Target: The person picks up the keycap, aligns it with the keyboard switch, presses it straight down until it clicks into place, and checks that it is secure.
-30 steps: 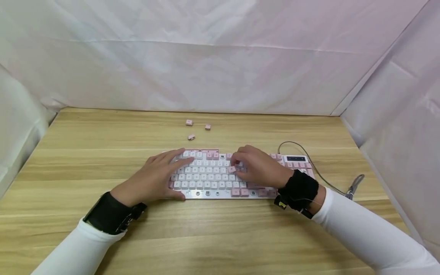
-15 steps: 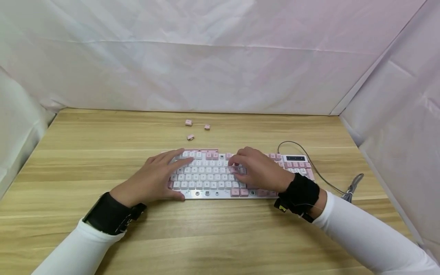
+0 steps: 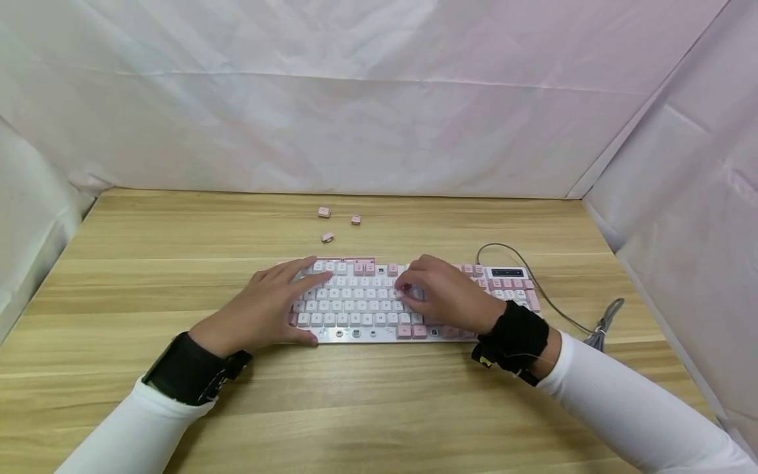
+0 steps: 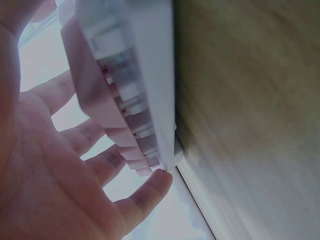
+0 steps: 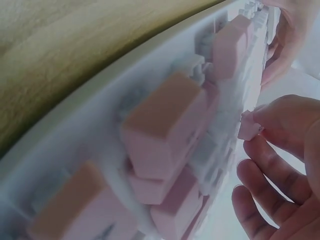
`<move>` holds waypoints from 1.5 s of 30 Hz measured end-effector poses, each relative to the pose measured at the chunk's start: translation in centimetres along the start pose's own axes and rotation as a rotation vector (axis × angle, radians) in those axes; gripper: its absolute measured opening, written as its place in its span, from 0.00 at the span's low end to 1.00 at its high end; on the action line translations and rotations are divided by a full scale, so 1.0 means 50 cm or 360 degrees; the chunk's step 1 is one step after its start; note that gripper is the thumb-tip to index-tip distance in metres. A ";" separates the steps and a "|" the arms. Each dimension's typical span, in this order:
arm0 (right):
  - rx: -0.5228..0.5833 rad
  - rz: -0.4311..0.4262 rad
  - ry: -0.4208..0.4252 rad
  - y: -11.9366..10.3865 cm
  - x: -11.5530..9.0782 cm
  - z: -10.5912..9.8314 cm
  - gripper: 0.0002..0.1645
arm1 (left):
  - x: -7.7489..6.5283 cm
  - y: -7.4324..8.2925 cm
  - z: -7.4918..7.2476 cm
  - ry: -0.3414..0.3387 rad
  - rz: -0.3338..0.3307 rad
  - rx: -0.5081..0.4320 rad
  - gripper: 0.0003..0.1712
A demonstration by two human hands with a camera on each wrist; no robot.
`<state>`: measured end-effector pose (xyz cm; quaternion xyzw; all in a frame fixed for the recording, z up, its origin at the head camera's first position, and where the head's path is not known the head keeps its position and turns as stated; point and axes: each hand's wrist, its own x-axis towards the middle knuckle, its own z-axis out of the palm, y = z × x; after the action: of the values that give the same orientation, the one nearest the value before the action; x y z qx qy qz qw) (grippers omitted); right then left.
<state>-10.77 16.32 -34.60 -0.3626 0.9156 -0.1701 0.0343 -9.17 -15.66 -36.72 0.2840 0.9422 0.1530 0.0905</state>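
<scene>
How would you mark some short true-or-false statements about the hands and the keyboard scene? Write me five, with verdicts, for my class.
1. The left hand touches the keyboard. True.
2. The right hand holds nothing. False: it pinches a pink key.
3. Three loose keys lie on the table, beyond the keyboard. True.
4. The bundled part of the cable lies left of the keyboard. False: it lies to the right.
5. The table has a wood-grain top. True.

The keycaps (image 3: 367, 319) bear marks (image 5: 191, 136) too blurred to read.
</scene>
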 end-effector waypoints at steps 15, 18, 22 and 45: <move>-0.0151 -0.0040 0.0084 -0.010 -0.070 -0.015 0.06 | 0.001 -0.002 -0.001 -0.0002 0.0001 -0.0002 0.61; -0.0136 -0.0031 0.0071 -0.013 -0.082 -0.018 0.05 | 0.000 -0.002 -0.002 -0.0003 -0.0004 -0.0003 0.61; -0.0103 -0.0032 0.0056 -0.016 -0.092 -0.018 0.04 | 0.000 -0.002 -0.002 -0.0009 -0.0013 -0.0014 0.61; -0.0204 -0.0113 0.0004 -0.021 -0.107 -0.003 0.06 | -0.001 -0.004 -0.008 -0.0017 -0.0033 -0.0025 0.62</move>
<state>-6.20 19.27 -34.41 -0.3960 0.9113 -0.1126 0.0038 -9.32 -15.95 -36.40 0.2744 0.9433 0.1580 0.0992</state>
